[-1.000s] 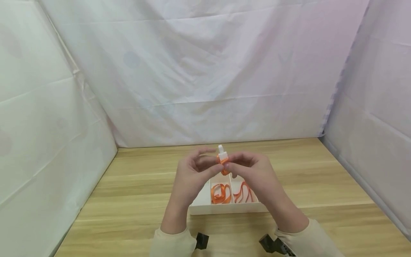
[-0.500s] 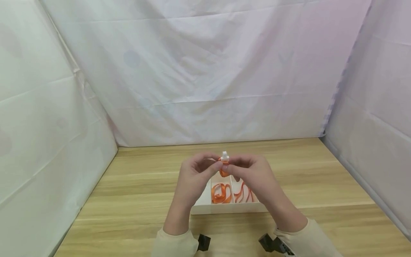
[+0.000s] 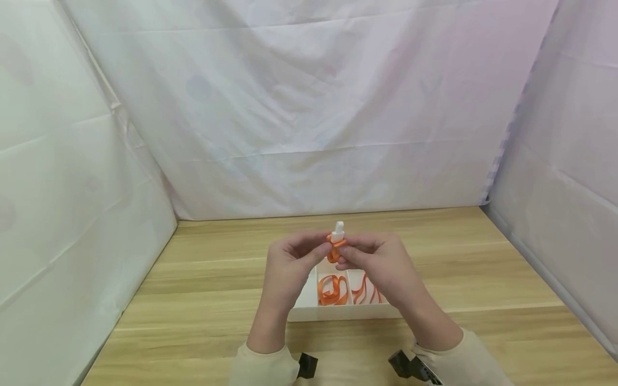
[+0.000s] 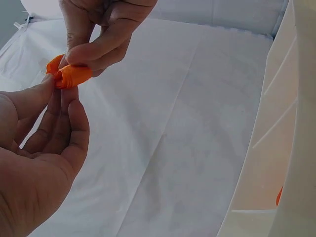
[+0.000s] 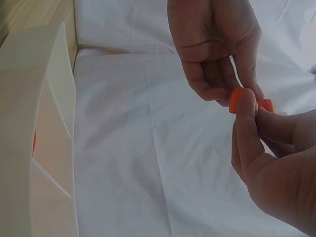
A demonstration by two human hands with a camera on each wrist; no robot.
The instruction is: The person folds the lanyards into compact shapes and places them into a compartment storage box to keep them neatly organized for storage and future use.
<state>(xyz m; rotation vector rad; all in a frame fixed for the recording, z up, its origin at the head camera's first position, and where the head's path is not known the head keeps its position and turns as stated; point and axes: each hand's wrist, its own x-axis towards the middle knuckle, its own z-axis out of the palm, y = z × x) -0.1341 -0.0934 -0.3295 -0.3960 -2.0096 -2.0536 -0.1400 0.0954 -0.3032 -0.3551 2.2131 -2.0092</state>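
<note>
An orange ribbon-like strap (image 3: 333, 256), wound into a small bundle, is held up above the box. A white plug-like end piece (image 3: 338, 232) points up from it, tilted slightly right; its exact kind is unclear. My left hand (image 3: 288, 271) pinches the bundle between thumb and fingers from the left. From the right my right hand (image 3: 388, 268) pinches it too, thumb on the near side. In the left wrist view the orange roll (image 4: 75, 75) shows between both hands' fingertips. Fingers cover part of the orange bundle (image 5: 237, 100) in the right wrist view.
Below the hands a white divided box (image 3: 345, 313) stands on the wooden table (image 3: 193, 300). One compartment holds a coiled orange strap (image 3: 333, 292); the compartment to its right holds a looser orange strap (image 3: 370, 292). White cloth (image 3: 309, 107) surrounds the table at back and sides.
The white end piece dipped, then rose again, and leans right where it leaned left. My left fingers, raised and spread earlier, have drawn in around the orange bundle.
</note>
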